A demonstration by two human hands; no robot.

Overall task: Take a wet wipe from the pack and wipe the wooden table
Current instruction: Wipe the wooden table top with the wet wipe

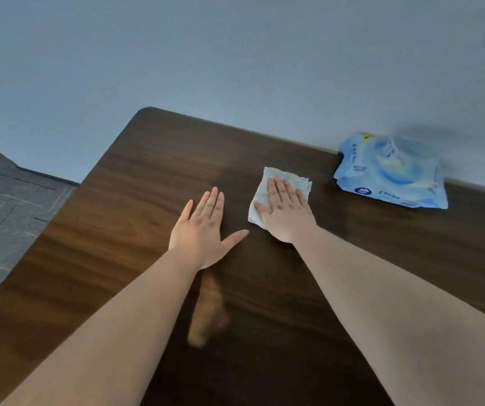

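The right hand (pixel 286 210) is pressing a white wet wipe (pixel 276 189) flat on the dark wooden worktop (pixel 124 200), fingers extended rather than gripping. The left hand (pixel 203 227) is lying open and empty beside it. The blue wipe pack (pixel 390 171) is leaning against the wall, well right. Under flat pressure alone, the wipe risks bunching or slipping out, leaving streaks.

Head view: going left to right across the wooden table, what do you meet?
Left hand, flat on the wooden table → wet wipe, pressed under the right hand → blue wet wipe pack by the wall.
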